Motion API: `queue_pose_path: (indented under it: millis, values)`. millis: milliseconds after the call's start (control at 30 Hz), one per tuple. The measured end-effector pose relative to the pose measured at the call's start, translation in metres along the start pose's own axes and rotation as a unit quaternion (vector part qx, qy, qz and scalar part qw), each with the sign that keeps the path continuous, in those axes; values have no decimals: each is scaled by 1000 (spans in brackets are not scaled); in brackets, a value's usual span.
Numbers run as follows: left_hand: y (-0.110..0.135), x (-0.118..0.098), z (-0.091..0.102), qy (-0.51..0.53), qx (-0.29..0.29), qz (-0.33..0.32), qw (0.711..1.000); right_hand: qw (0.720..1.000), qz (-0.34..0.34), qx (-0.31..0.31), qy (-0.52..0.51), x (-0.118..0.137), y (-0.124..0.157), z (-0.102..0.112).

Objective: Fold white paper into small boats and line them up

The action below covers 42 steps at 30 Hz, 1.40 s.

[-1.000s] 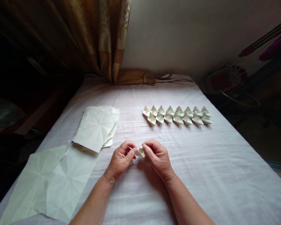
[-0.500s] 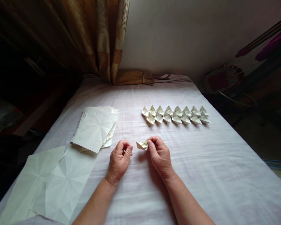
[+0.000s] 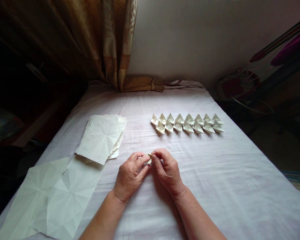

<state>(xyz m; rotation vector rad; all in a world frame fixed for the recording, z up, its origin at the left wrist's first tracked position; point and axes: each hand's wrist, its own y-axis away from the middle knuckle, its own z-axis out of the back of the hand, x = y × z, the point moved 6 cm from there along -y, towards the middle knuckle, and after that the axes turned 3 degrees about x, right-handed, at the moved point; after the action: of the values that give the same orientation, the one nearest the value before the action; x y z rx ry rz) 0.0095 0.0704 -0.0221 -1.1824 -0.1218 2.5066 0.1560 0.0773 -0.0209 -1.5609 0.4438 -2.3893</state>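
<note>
A small folded paper boat [image 3: 149, 159] is between my two hands, above the near middle of the cloth. My left hand [image 3: 131, 173] pinches it from the left, thumb and fingers covering much of it. The fingertips of my right hand [image 3: 168, 171] are closed on its right end. Beyond my hands, to the right, several similar paper boats [image 3: 188, 127] stand in two close rows. To the left lies a stack of creased paper sheets [image 3: 100, 136].
Two loose creased sheets [image 3: 68, 196] lie at the near left, partly under the stack. The pale bedsheet [image 3: 215, 186] covers the surface. A gold curtain [image 3: 117, 50] hangs down to its far edge, against the wall [image 3: 180, 40].
My left hand, earlier apart from the boat, has moved right and now grips it. The boat has turned and shifted slightly left and nearer, with my right hand still on it.
</note>
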Motion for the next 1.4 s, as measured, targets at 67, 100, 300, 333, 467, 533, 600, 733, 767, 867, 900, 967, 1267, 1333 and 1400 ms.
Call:
queue_pose_path:
  millis: [67,100,300,333,467,533,600,733,767,867,900,967,1267,1333,1400]
  values:
    - [0,0,0,-18,2,-5,1000,1000,2,-4,-6,1,0,1]
    - [0,0,-1,-22,3,-7,1000,1000,-1,-7,-9,1,0,1]
    - [0,9,-2,25,-15,12,1000,998,-48,-31,-39,-8,0,3]
    - [0,11,-2,43,-17,23,999,997,-55,-32,-46,-10,0,3]
    - [-1,14,-1,103,-32,60,992,993,-78,-30,-85,-13,1,1]
    - [-1,14,1,113,-51,85,989,989,-92,-29,-110,-16,2,0]
    - [-1,16,3,114,-71,114,984,986,-104,-26,-129,-18,3,-2]
    - [0,19,7,104,-94,158,977,983,-116,-21,-139,-21,4,-4]
    - [0,20,7,103,-97,164,976,983,-119,-22,-140,-21,3,-4]
    - [1,22,8,106,-103,174,974,981,-122,-13,-149,-20,2,-5]
    - [1,23,9,109,-108,176,972,980,-122,-7,-157,-19,2,-6]
    - [2,24,8,120,-112,178,970,977,-122,7,-176,-18,1,-8]
    - [0,19,3,149,-59,145,976,979,-125,67,-149,-16,1,-9]
    - [0,23,2,175,-41,160,971,979,-124,55,-152,-16,0,-8]
    - [-1,25,-1,196,-16,173,965,977,-128,45,-165,-16,0,-7]
